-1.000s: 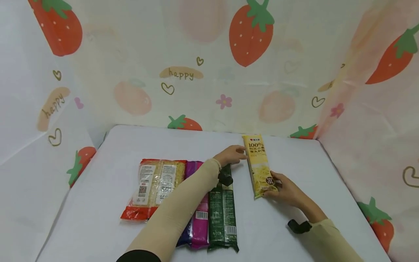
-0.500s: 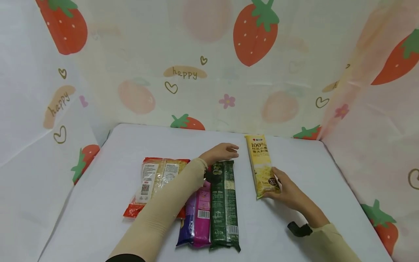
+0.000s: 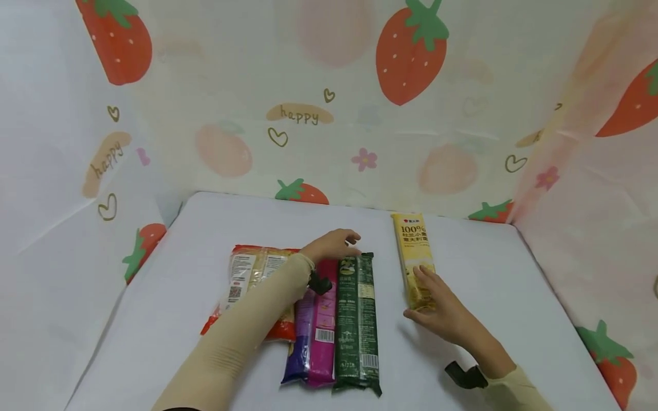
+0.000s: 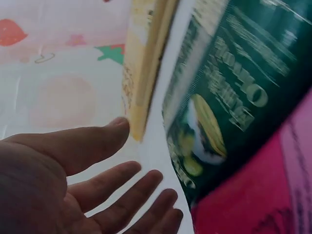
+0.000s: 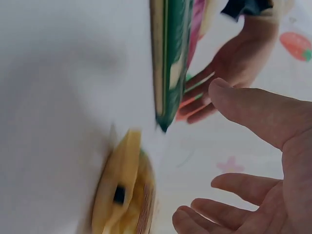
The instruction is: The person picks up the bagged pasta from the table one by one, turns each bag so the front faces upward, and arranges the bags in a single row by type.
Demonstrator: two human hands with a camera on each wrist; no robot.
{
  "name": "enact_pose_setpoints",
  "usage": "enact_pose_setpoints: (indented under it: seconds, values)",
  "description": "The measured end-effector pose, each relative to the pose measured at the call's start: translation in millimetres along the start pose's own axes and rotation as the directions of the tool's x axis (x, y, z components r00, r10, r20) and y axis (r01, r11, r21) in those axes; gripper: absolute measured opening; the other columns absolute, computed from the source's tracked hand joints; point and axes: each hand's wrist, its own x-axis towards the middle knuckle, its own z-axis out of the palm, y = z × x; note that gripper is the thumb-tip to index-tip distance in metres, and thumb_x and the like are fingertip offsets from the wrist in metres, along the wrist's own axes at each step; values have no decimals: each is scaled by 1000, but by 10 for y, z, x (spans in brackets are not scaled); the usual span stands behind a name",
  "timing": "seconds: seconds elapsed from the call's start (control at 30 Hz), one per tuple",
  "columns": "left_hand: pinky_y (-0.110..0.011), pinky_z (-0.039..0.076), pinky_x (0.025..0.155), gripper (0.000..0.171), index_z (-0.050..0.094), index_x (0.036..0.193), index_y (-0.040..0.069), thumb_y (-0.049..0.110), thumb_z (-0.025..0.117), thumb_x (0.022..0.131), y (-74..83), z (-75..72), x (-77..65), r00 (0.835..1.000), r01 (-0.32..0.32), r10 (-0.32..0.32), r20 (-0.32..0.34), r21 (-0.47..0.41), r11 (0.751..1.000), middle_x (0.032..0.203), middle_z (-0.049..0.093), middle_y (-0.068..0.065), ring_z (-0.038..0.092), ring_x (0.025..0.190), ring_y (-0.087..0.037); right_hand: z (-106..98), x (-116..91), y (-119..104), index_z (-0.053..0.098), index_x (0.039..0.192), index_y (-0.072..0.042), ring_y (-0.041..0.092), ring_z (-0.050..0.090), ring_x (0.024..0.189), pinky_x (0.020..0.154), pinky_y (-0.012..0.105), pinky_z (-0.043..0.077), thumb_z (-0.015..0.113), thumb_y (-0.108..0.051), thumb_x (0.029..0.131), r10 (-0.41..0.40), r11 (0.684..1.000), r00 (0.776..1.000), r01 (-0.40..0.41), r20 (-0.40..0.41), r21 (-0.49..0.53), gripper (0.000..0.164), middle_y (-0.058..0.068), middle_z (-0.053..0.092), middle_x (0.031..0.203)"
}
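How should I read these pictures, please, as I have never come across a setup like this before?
There is no robot here, only a person's two bare hands: the left hand and the right hand. The wide picture comes from a camera worn on the head, looking forward and down. The two close ones come from cameras on the wrists, so things look tilted there. On the white table lie four packets, from left to right: a red-edged packet, partly hidden by the left sleeve, a purple-and-pink packet, a green packet and, set apart, a yellow packet. Nothing is held: the left hand is open near the green packet's far end, and the right hand is open by the yellow packet's near end.
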Motion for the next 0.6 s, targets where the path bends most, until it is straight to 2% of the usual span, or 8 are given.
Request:
enact_pose_setpoints:
  seconds: [0.13,0.27,0.43,0.47,0.6]
  values:
    - [-48,45,118,58,50,158,1,27,66,109,2,29,-75,998,38,-42,44,96,995,156,55,-21,53,145,-35,109,-52,-101,33,168,-4,53,25,157,116,74,36,88,-25,93,-43,999,999,43,-2,20,95,27,24,173]
    - [-49,45,118,61,50,158,3,32,69,108,27,55,-110,996,41,-52,70,148,988,154,58,-19,55,143,-34,236,-105,-173,35,168,-8,51,28,157,114,76,36,88,-29,93,-87,996,996,87,2,24,94,25,28,173]
    - [-53,37,124,63,53,157,6,34,74,104,68,85,-115,995,46,-66,75,251,967,157,55,-17,47,148,-38,412,-139,-216,35,169,-10,49,27,158,116,74,36,87,-36,94,-104,993,992,100,66,62,95,23,29,173]
    - [-54,37,123,66,53,158,9,39,75,103,-114,173,32,996,39,-60,62,291,956,158,54,-16,45,149,-39,443,-145,-225,35,168,-10,48,28,158,117,73,35,87,-37,94,-105,993,991,99,79,69,95,22,29,173]
    - [-54,41,120,67,53,158,12,40,77,102,-128,256,11,995,79,-96,30,361,929,161,49,-14,42,150,-41,545,-181,-259,34,169,-9,47,29,158,118,71,36,85,-43,94,-117,990,985,105,126,96,97,22,29,173]
